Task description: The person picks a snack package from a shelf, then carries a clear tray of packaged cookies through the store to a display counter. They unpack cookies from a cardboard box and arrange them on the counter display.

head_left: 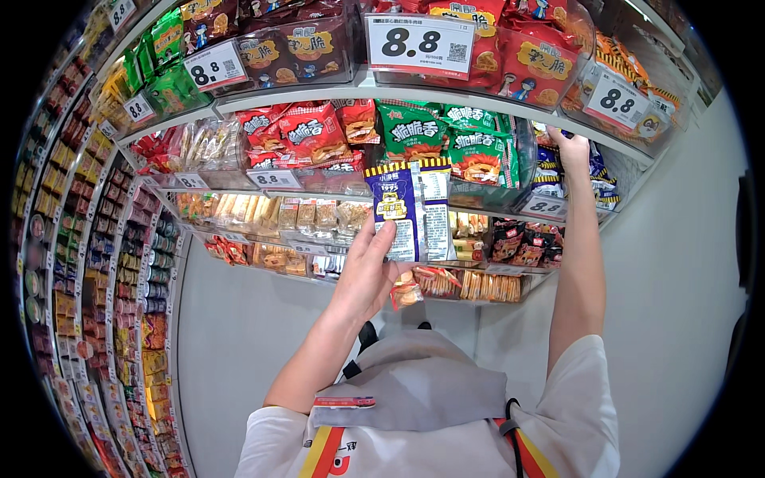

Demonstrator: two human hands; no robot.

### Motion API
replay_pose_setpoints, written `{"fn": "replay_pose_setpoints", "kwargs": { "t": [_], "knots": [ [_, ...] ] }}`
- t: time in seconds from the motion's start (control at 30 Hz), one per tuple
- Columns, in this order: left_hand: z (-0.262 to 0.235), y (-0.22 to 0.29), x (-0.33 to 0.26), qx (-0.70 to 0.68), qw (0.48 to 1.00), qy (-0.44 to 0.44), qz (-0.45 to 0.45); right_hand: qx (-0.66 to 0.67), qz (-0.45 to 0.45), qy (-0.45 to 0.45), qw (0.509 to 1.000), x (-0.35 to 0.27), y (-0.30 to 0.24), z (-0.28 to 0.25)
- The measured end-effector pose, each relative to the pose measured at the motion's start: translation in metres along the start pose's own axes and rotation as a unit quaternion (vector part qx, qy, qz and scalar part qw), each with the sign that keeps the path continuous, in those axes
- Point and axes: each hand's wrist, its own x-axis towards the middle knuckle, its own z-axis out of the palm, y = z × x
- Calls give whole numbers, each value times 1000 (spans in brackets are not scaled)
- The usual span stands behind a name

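Okay, left hand (366, 269) is clamped on blue snack packs (396, 209), right hand (570, 153) at the shelf's (486, 209) right end, grip unclear. Looks like the reaching step; next needs a clean pinch.

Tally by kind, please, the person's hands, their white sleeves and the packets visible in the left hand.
Hands: 2 (left hand, right hand)
White sleeves: 2 (left sleeve, right sleeve)
Packets visible: 2 (left packet, right packet)
Total: 6

White short sleeves (586, 394) on show, grey cloth (446, 390) across the front, bold red-and-yellow bands (323, 450) either side, black cord (517, 450) at right, and dark shoes (367, 337) peeking out!
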Motion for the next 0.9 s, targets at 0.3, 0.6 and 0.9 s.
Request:
{"fn": "replay_pose_setpoints", "kwargs": {
  "t": [0.3, 0.6, 0.9],
  "knots": [
    [-2, -4, -1, 19, 997, -28, 64, 208, 140, 3, 968, -81, -58, -53],
    [1, -11, 3, 18, 997, -58, 36, 425, 152, -61, 890, -219, -109, -45],
    [15, -24, -1, 42, 998, -46, -7, 17, -148, 46, 988, -262, -166, -20]
  ]
}}
